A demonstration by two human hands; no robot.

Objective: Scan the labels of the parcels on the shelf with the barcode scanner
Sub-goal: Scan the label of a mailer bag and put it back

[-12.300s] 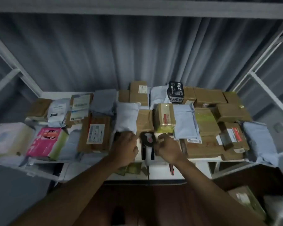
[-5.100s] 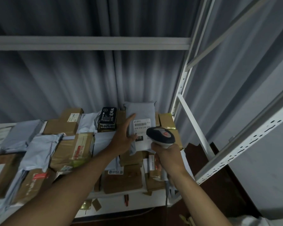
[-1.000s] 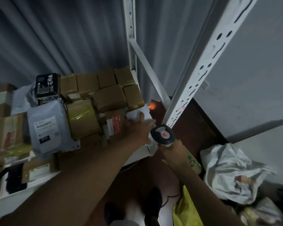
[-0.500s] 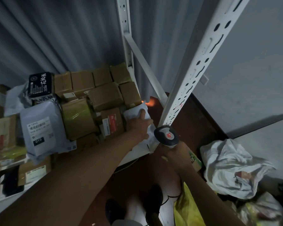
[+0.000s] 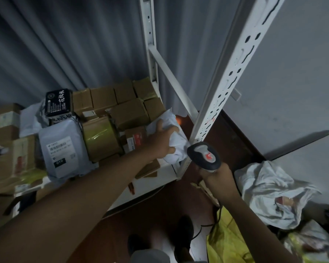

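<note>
Head view: at the right end of the shelf, the left hand clutches a white poly mailer, seemingly lifting it to expose its label. The right hand grips the barcode scanner just beside it, head aimed toward the mailer, probably ready to read.

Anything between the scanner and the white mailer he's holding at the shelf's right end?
Nothing visible. The scanner in the right hand sits right beside the white mailer gripped by the left hand; the upright post stands just behind.
</note>
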